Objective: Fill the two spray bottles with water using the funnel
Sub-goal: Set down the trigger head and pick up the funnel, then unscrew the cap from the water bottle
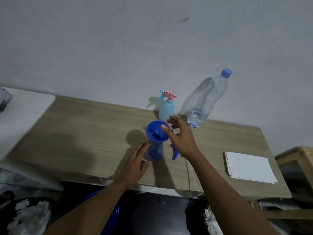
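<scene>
Funnel (156, 132) sits in bottle (154, 151) beside left hand (135, 164).

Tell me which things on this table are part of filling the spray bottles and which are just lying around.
For the job: blue funnel, blue spray bottle, its removed sprayer head, light blue spray bottle, water bottle.
Lying about: stack of white paper, dark object at the left edge.

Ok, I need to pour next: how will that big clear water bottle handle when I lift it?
The water bottle looks nearly empty, water only at its base, so probably light. Its thin ribbed plastic may flex under a firm grip. Tall and lightly loaded, it could tip if nudged.
</scene>
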